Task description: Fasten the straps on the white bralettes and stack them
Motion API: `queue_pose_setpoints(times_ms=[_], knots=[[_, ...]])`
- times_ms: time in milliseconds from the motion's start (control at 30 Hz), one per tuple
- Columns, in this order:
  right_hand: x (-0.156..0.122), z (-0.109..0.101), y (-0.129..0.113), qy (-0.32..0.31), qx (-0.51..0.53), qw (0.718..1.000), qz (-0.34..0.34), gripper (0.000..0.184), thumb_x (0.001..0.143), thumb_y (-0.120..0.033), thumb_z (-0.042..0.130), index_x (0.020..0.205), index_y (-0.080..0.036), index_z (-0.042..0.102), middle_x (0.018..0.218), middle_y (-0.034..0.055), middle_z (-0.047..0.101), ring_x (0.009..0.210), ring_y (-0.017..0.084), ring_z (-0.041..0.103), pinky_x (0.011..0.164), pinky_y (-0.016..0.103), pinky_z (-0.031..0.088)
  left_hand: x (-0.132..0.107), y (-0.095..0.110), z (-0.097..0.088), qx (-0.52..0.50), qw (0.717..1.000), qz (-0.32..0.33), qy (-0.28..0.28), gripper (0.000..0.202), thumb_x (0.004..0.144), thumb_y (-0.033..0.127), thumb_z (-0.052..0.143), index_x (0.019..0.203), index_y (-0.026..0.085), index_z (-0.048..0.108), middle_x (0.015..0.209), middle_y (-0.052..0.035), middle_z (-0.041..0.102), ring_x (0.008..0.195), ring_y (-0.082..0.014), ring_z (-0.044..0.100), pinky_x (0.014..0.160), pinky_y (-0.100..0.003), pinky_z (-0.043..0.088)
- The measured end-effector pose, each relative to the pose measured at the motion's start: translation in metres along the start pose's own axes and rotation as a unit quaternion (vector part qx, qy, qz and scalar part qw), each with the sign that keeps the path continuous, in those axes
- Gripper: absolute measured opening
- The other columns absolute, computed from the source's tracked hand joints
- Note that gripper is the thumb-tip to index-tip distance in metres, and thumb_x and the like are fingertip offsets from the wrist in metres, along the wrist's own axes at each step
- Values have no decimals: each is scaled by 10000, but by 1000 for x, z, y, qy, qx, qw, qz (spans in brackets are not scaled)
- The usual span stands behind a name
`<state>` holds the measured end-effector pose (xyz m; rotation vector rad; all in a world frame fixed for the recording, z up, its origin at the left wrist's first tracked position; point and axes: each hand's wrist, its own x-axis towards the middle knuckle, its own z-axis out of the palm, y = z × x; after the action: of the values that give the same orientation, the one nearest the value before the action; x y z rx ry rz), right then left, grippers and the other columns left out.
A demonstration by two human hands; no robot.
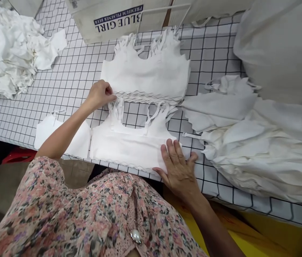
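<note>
The left hand (pixel 99 94), fingers together (gripping or not, I cannot tell), is at the scalloped hem (pixel 148 97) of a white crop top (pixel 144 73). The right hand (pixel 179 171) lies flat and open on a second top (pixel 124 146).

A Blue Girl beer carton (pixel 105 21) — resting on a grid-lined tabletop (pixel 67 78).

Light: soft, even brightness is spreading over the mat (pixel 67 82) | Shadows: faint ones are gathering under my right hand (pixel 177 167) | Glare: a small highlight is sitting on the button (pixel 135 236) | Distortion: grid lines are bowing toward the frame edges | Focus: fine detail is smearing slightly throughout
</note>
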<state>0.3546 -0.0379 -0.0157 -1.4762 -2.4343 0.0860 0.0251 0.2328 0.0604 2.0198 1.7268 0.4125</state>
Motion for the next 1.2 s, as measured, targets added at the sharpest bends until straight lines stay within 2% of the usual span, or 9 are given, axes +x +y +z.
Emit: queue_pose_setpoints(times_ms=[233,400,500,667,800,867,1033,1133,1200], knots=[[-3,1,-1,-8,30,999,16,845,1130,-419,454,1789,-149,-1,1780,264,291,1684,406,291,1309,728,134,-9,2,2,-9,999,15,-40,140,775,102,738,878,188,699,810,-23,697,784,-175,632,816,-370,530],[-3,0,-2,-17,40,999,21,859,1125,-429,443,1789,-174,-38,1791,261,262,1674,430,308,1299,755,131,-12,2,-1,-81,996,9,-22,253,754,49,672,943,192,758,765,-20,638,859,-208,660,875,-401,529],[-2,-1,-2,-15,41,999,20,868,1126,-467,442,1789,-180,-40,1787,264,271,1664,439,328,1295,759,134,-13,4,-9,-134,990,-15,-35,318,766,37,638,997,199,785,792,-31,654,900,-223,682,870,-408,544],[-2,-2,-3,-4,47,999,18,874,1121,-482,473,1792,-185,-1,1780,261,295,1659,438,338,1296,754,152,-12,5,-30,-193,970,-68,-132,379,818,44,686,1165,163,780,867,-67,725,832,-197,696,849,-434,574],[-1,-2,-4,1,46,999,13,868,1121,-485,477,1792,-173,23,1781,269,287,1658,448,336,1284,770,172,-10,-1,-40,-256,942,-73,-207,459,825,93,779,1276,176,751,1004,-92,754,931,-216,743,877,-460,594],[-1,-1,-4,3,42,999,11,872,1120,-491,478,1792,-164,27,1777,278,289,1653,455,344,1275,780,182,-9,-4,-38,-271,941,-70,-191,467,831,130,810,1289,181,738,994,-84,757,971,-232,752,901,-475,607],[-8,2,2,-14,45,999,13,894,1117,-506,476,1792,-197,-21,1781,283,272,1645,481,347,1249,820,187,-6,-9,-20,-228,968,-59,-84,392,859,229,860,1223,194,717,931,-75,755,1018,-259,743,965,-501,616],[-9,-3,1,-17,47,999,18,882,1123,-515,450,1792,-202,-32,1786,289,250,1645,499,337,1235,860,145,-27,-3,-15,-161,986,-29,-8,440,887,316,870,1287,253,697,1113,-96,758,1193,-303,719,1065,-514,584],[0,-9,-10,-27,54,998,19,852,1133,-505,403,1789,-209,-54,1799,267,222,1659,487,312,1250,869,66,-59,7,-10,-109,994,4,25,500,935,420,829,1387,287,662,1337,-116,712,1397,-343,635,1158,-529,535]])
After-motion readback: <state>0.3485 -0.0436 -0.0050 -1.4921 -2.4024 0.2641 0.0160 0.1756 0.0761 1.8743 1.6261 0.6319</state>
